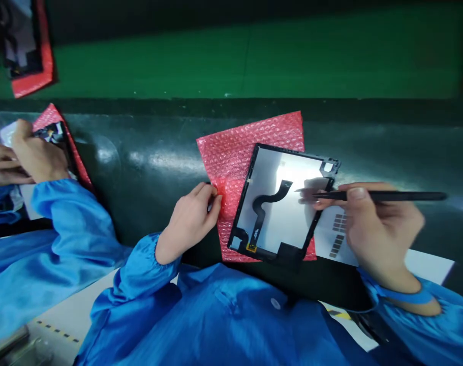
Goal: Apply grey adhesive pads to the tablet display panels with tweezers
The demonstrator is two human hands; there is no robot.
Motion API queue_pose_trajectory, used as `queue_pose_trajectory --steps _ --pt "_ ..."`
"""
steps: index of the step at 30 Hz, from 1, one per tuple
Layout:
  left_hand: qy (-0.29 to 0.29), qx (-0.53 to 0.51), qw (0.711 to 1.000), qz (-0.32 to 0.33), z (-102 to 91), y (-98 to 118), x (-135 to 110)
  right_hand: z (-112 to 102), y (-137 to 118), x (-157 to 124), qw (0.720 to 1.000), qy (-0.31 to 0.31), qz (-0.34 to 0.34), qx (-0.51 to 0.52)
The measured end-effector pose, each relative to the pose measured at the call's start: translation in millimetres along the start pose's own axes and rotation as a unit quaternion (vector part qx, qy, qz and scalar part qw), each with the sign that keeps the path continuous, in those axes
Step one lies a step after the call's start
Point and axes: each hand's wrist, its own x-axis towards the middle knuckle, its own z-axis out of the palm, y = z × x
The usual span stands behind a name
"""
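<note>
**Work at the bench, seen from my head camera.** The black-framed display panel (277,203) is the landmark; it lies face down on a pink bubble wrap sheet (250,134), tilted, with one black flex cable (262,209) running across its pale back.

Left of the panel, my left hand (189,218) has its fingers (210,195) curled closed, pinching the sheet's left edge. Right of the panel, my right hand (379,229) is closed around one slim black tool (379,195), held between the thumb (357,193) and fingers. The tool's tip reaches over the panel's right edge; whether it touches the panel I cannot tell.

Just under my right hand, beside the panel, lies one white label sheet (340,234) with rows of small dark labels.

Well left of the panel, a co-worker's two hands (25,155) grip a second panel (52,133), which lies on more pink bubble wrap (48,118). Beyond the panel, a green bench mat (151,61) carries another pink-edged item (33,51) at far left.
</note>
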Motion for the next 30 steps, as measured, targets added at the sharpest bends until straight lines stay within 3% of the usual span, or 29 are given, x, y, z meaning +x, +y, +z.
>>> queue_pose_trajectory --steps 4,8,12,15,19,22,25,30 --pt "0.045 -0.081 0.995 0.024 24.8 16.3 -3.4 -2.2 20.4 -5.6 0.998 -0.03 -0.008 0.048" --pt "0.075 -0.142 0.987 0.025 37.3 25.6 3.5 -5.3 33.1 -3.5 0.995 -0.023 0.01 0.102" --pt "0.007 -0.07 0.996 -0.049 33.8 24.5 27.1 -6.2 31.9 0.4 0.993 -0.01 0.054 0.109" --pt "-0.062 -0.059 0.995 -0.048 27.6 25.4 42.6 -4.0 27.8 1.4 0.991 -0.001 0.065 0.119" --pt "-0.077 -0.146 0.986 -0.019 23.1 33.9 42.5 -1.5 30.2 0.7 0.989 0.018 0.065 0.135" --pt "-0.043 -0.212 0.976 -0.012 18.3 42.9 46.9 -2.3 36.5 0.3 0.984 0.051 0.066 0.158" --pt "0.032 -0.291 0.956 -0.024 7.3 49.4 86.9 -4.0 42.2 1.7 0.977 0.093 0.061 0.18" --pt "0.136 -0.265 0.955 -0.001 -35.2 65.8 214.4 -3.4 46.4 6.6 0.971 0.113 0.053 0.202"
